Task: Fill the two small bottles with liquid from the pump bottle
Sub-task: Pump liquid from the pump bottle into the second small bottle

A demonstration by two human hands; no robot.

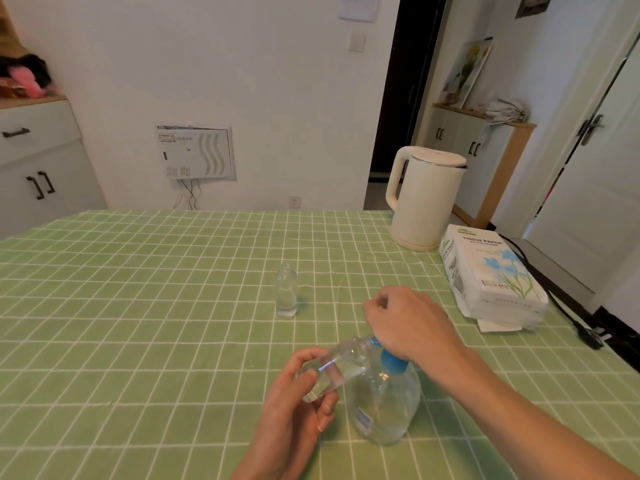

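A clear pump bottle (384, 407) with a blue pump collar stands near the table's front, partly filled with clear liquid. My right hand (412, 323) rests on top of its pump head, fingers curled, hiding the head. My left hand (294, 410) holds a small clear bottle (334, 367) tilted, its mouth up against the blue nozzle. A second small clear bottle (286, 292) stands upright and uncapped farther back on the table, apart from both hands, with a little liquid at its bottom.
The table wears a green checked cloth (138, 306). A cream electric kettle (422, 199) stands at the back right. A tissue paper pack (491, 275) lies at the right edge, with a black cord and plug (588, 336) beside it.
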